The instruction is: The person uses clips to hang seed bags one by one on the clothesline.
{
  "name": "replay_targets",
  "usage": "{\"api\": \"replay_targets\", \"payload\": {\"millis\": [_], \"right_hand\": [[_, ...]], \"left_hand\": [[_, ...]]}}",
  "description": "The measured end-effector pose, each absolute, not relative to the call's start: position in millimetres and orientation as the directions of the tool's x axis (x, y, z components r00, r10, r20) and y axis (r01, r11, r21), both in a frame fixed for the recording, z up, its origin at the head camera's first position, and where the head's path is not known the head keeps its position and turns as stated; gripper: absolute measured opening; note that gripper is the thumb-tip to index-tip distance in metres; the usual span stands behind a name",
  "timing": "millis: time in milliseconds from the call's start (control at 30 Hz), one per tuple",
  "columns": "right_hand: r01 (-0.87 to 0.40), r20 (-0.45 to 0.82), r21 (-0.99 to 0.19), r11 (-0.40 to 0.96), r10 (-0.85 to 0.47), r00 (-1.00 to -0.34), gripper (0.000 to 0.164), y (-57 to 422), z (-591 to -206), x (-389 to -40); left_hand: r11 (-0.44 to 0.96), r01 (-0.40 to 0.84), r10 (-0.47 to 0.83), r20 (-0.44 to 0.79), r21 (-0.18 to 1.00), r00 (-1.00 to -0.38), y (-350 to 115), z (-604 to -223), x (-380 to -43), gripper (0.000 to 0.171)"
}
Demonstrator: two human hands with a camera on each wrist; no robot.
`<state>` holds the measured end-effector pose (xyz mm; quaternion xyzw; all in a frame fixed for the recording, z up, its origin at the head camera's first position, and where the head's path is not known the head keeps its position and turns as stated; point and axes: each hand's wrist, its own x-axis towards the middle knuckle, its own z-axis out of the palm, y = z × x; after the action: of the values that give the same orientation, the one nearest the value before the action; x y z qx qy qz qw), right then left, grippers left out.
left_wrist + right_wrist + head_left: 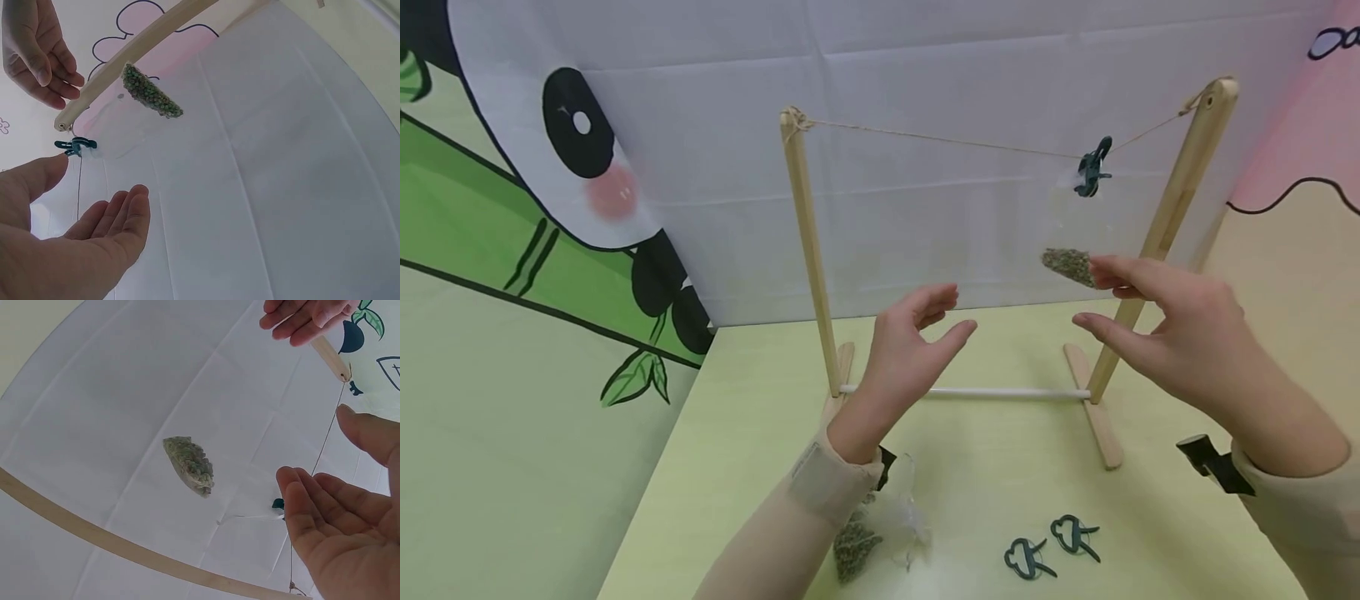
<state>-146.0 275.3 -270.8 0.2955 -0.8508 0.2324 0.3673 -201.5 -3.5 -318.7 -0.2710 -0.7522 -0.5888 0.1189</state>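
Note:
A clear plastic bag with green-brown granules (1067, 265) in its bottom hangs from a thin cord (940, 138), held there by a dark green spring clip (1093, 167). My right hand (1187, 333) is nearest to that bag, fingers loosely bent and thumb apart. It overlaps the bag's edge in the head view, but the right wrist view shows the granules (189, 465) apart from the fingers. Left of it, my left hand (910, 350) is raised in front of the wooden frame, thumb spread and holding nothing. The left wrist view shows its palm (81, 250) below the clip (76, 146).
The cord runs between a left wooden post (811, 250) and a right one (1183, 175), joined low by a white rod (1000, 392). Two more green clips (1030, 558) lie on the pale yellow table (700, 500). Another bag of granules (856, 546) lies partly behind my left forearm.

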Motion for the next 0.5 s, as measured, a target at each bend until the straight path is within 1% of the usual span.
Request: {"api": "replay_targets", "payload": {"millis": [67,167,367,500], "right_hand": [[-0.669,0.754,-0.190,0.718,-0.330,-0.568,0.057,275.7,-274.3,-145.5],[-0.665,0.739,-0.203,0.719,-0.333,-0.585,0.050,275.3,-279.3,-143.4],[-0.647,0.735,-0.221,0.730,-0.312,-0.603,0.053,272.8,-294.0,-139.2],[-0.632,0.710,-0.269,0.727,-0.294,-0.640,0.057,272.9,-306.9,-136.3]], "left_hand": [[0.161,0.549,0.259,0.502,0.820,-0.826,-6.8,-322.2,-199.8,0.039],[0.152,0.543,0.251,0.499,0.826,-0.830,-12.6,-327.6,-196.0,0.039],[0.152,0.503,0.245,0.461,0.851,-0.853,-23.9,-335.5,-185.7,0.041],[0.140,0.467,0.235,0.429,0.873,-0.872,-30.4,-341.2,-182.0,0.041]]}}
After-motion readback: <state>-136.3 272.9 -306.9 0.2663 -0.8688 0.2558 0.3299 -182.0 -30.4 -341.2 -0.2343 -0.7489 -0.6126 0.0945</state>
